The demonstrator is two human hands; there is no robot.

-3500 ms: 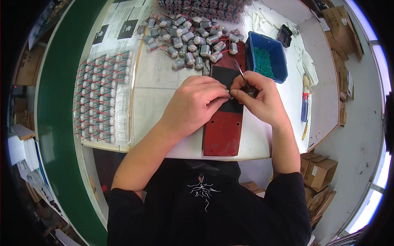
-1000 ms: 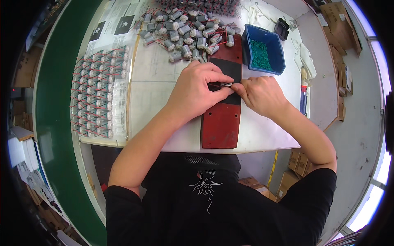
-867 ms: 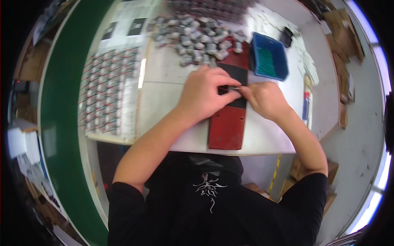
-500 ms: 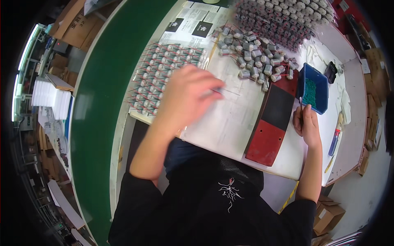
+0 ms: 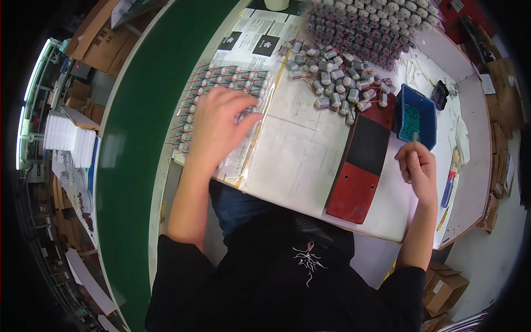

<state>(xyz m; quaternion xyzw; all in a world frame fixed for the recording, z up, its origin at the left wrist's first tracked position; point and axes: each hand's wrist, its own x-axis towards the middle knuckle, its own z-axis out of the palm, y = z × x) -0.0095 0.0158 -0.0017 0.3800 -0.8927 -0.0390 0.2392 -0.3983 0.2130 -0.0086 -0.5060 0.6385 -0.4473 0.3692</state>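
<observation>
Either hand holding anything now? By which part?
Right hand: a slim tool, gripped below its projecting end; the gripped part itself is hidden. Left hand: at the rows of small motors; whether it holds one can't be told.

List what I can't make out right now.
Head view: whether the left hand holds anything; its fingers hide this.
Head view: part of the motor rows, covered by the left hand.
Head view: lower end of the thin tool, inside the right hand.
Head view: top of the pale cup, cut by the upper edge.
</observation>
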